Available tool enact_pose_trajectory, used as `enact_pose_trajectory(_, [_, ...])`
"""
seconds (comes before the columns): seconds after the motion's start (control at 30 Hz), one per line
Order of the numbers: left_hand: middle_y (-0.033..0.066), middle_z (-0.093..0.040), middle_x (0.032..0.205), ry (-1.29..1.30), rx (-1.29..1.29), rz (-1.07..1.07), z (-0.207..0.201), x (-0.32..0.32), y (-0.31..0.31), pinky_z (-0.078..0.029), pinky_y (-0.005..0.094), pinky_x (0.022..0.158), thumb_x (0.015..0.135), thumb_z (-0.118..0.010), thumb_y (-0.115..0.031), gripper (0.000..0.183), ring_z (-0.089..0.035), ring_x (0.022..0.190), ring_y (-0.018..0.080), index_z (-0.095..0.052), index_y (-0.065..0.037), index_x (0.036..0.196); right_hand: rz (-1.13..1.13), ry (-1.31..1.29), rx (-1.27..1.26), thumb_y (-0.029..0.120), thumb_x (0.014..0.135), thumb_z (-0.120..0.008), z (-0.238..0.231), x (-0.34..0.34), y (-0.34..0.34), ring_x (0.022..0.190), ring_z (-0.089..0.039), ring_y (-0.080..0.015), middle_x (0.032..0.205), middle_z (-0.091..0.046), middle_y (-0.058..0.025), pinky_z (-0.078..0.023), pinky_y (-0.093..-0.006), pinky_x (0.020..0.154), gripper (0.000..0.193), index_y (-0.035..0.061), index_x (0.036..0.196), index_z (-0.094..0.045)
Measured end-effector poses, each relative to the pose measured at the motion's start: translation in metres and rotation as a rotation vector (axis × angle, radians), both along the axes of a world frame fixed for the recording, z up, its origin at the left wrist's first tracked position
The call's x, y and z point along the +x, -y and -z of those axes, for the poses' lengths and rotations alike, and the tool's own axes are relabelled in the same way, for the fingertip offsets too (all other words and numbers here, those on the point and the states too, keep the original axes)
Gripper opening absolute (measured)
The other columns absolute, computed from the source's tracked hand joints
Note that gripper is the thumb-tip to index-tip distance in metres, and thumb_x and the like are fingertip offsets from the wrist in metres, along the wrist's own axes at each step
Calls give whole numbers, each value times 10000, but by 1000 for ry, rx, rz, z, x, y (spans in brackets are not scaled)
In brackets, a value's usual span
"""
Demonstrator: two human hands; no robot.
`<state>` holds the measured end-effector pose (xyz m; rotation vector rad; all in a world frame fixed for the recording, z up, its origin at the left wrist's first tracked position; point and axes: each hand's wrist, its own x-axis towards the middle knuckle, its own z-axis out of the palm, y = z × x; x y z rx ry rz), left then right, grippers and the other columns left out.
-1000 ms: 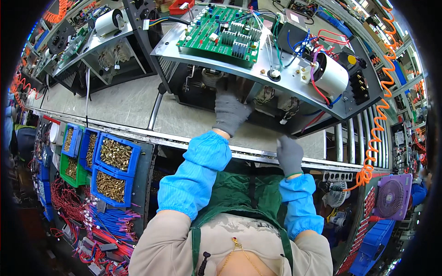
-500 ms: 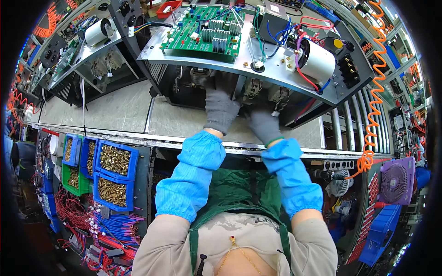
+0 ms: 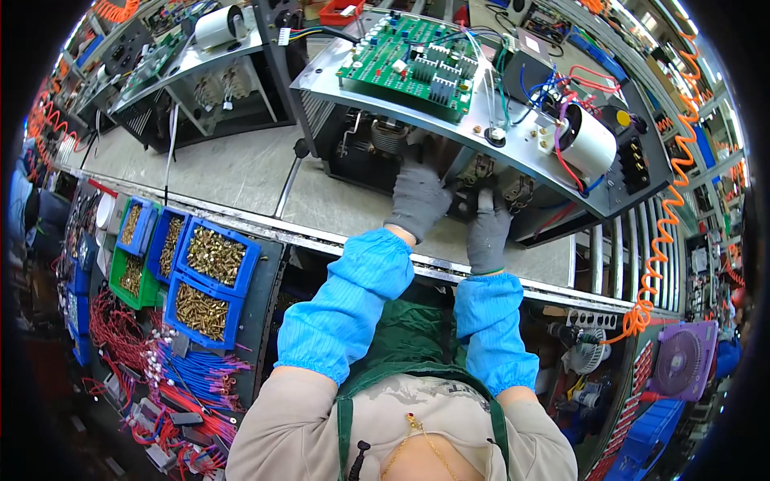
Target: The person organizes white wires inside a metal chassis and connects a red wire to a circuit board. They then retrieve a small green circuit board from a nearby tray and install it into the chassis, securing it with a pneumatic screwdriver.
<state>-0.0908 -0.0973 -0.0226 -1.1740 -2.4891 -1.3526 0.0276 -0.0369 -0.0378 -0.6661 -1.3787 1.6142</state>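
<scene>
An open metal chassis (image 3: 321, 80) sits in front of me, a green circuit board (image 3: 401, 68) and a white cylindrical capacitor (image 3: 589, 140) on its top plate. My left hand (image 3: 419, 196), in a grey glove, reaches into its dark front opening beside a wound coil (image 3: 389, 138); the fingers are lost in shadow. Right of it, my grey-gloved right hand (image 3: 489, 232) points up into the same opening. Its fingers are bunched together against metal parts (image 3: 481, 168) under the top plate, and whatever they hold is too small to make out.
Another similar chassis (image 3: 212, 96) stands at the left on the metal bench (image 3: 233, 168). Blue bins (image 3: 215, 250) of brass-coloured fasteners and bundles of coloured wires (image 3: 188, 377) lie at lower left. An orange coiled hose (image 3: 666, 240) hangs at the right, above a purple fan (image 3: 682, 361).
The chassis and bench appear farther right and tilted as the view shifts. My right hand, blurred before, now holds steadier with its fingers up at the metal parts. My left hand stays inside the opening.
</scene>
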Motion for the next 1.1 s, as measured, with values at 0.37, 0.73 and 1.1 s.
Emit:
enact_pose_trajectory(0.37, [227,-356,1359,-34,-39,109,14,-7,-5,-358,458,1024,712,-712,-240,783,-344,1237,432,-338,-88,1383,9,1104,808,162,891,-511,50,-16,-23,895,-579,-317,952,-614,-152,-469,-376,812,214,23,1038,-582])
enact_pose_trajectory(0.73, [238,-591,906,183,-226,200,6,10,2,-482,458,766,740,-657,-358,412,-588,931,381,-615,16,909,494,440,105,124,887,-577,21,137,-46,880,-602,-217,1104,-565,-131,-527,-312,683,354,17,1215,-499])
enact_pose_trajectory(1.1, [126,-626,1020,-44,-186,-258,-49,-15,325,-488,398,832,814,-635,-298,354,-604,953,314,-617,-73,1086,627,1052,730,191,893,-499,29,147,-131,991,-611,-361,1132,-585,-264,-492,-427,818,473,-46,1296,-426])
